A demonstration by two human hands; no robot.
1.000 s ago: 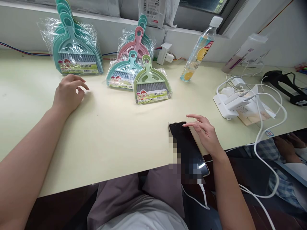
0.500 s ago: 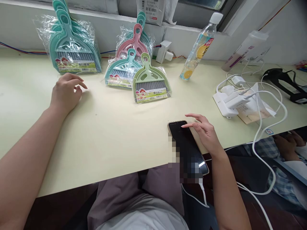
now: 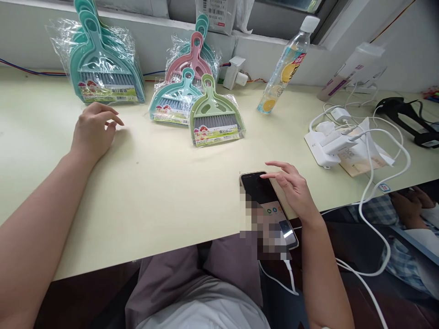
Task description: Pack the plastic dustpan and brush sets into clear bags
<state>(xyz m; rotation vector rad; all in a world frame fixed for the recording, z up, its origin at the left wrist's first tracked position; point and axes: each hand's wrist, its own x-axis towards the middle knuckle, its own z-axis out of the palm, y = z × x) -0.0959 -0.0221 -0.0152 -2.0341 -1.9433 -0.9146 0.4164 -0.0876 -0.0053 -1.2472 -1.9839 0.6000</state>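
My left hand (image 3: 95, 131) rests on the table with fingers loosely bent and apart, holding nothing, just in front of a stack of teal dustpan-and-brush sets (image 3: 103, 68) in clear wrap. At the table's front edge lies a smartphone (image 3: 270, 196), its lower end past the edge and a white cable plugged in. My right hand (image 3: 291, 185) hovers at the phone's upper right, fingers stretched out, a fingertip at the top of the screen. Part of the phone is blurred out. A green dustpan set (image 3: 216, 112) and a light blue one (image 3: 176, 100) lie in the middle.
Behind them leans a pink dustpan (image 3: 192, 59). A lemon drink bottle (image 3: 286, 66) stands near the wall. At the right are a white power strip (image 3: 320, 153) with cables, a black device (image 3: 408, 121) and a clear bottle (image 3: 350, 73). Another person's hands (image 3: 413, 205) show at the far right.
The phone's screen was mostly dark and now shows a light panel with small coloured icons in its lower half. Both hands have stayed nearly in place.
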